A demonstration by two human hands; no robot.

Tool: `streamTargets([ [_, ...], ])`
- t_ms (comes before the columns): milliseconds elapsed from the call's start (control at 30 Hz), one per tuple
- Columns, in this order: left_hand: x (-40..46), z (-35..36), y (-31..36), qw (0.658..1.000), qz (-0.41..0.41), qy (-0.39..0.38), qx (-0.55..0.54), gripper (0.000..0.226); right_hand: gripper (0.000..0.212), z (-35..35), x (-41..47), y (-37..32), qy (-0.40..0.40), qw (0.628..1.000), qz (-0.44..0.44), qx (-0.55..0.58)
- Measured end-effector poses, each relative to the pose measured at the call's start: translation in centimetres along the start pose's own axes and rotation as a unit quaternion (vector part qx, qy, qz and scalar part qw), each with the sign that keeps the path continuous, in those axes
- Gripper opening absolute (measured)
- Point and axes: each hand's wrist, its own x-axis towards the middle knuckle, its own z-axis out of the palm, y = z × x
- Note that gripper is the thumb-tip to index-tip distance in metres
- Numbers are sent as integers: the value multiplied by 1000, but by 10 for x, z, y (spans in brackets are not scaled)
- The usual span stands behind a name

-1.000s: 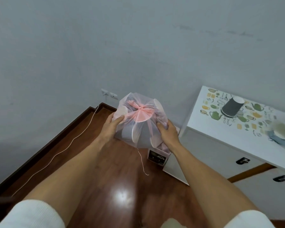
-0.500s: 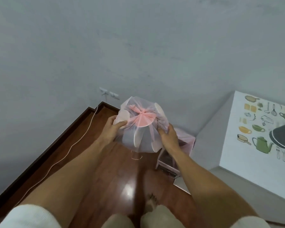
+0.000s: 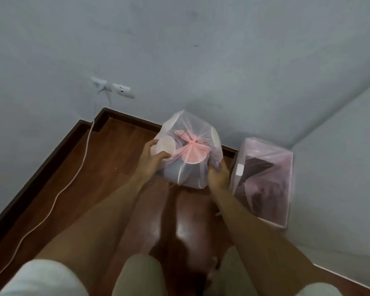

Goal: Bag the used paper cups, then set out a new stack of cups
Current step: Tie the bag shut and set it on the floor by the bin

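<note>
here we hold a tied translucent pink bag (image 3: 188,154) of used paper cups (image 3: 165,145) between both hands, out in front of us above the wooden floor (image 3: 120,159). our left hand (image 3: 153,160) clasps the bag's left side, fingers curled over the plastic against a pale cup rim that presses out just above the thumb. our right hand (image 3: 218,175) grips the bag's lower right side, fingers closed into bunched plastic. between the two hands the bag's neck is gathered into a pink knot (image 3: 191,144) on top, and a larger cup with a white rim shows through the film just below it. just beside the right hand, on its outer side, stands a bin (image 3: 265,180) lined with a similar pink bag, dark contents blurred inside; we cannot tell whether the held bag touches it. beyond the left hand a white cord (image 3: 73,180) trails across the floor up to a wall outlet (image 3: 121,89). our pale sleeves (image 3: 41,278) sit at the bottom edge.
</note>
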Motion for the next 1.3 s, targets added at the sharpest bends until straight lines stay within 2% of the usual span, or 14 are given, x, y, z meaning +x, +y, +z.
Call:
streamTargets([
  [200, 87, 35, -114, 999, -31, -30, -24, 59, 40, 55, 75, 99, 58, 991, 85, 90],
  [433, 165, 83, -218, 990, -91, -87, -56, 61, 41, 93, 139, 192, 81, 987, 98, 100],
  [600, 187, 100, -252, 986, -104, -114, -55, 66, 49, 99, 155, 219, 106, 983, 98, 116],
  [733, 194, 114, -267, 989, -78, -91, -87, 75, 79, 101, 166, 235, 93, 992, 63, 52],
  [833, 213, 129, -292, 986, -93, -72, -119, 84, 85, 100, 166, 226, 99, 993, 53, -34],
  [933, 212, 133, -282, 989, -88, -63, -106, 97, 77, 100, 161, 213, 120, 989, 26, -77],
  [967, 194, 128, -259, 990, -90, -64, -83, 98, 73, 99, 158, 205, 112, 991, 15, -76],
  [1000, 176, 123, -236, 992, -87, -62, -70, 92, 68, 99, 154, 198, 99, 993, 12, -64],
  [1100, 141, 103, -185, 997, -66, -46, -5, 48, 55, 85, 123, 154, 72, 996, 13, -47],
  [1200, 101, 80, -122, 998, -42, -33, 43, 54, 38, 57, 78, 88, 51, 997, 2, -63],
  [1300, 42, 53, -34, 997, -29, -37, 68, 56, 32, 19, 24, 7, 43, 996, -2, -79],
])
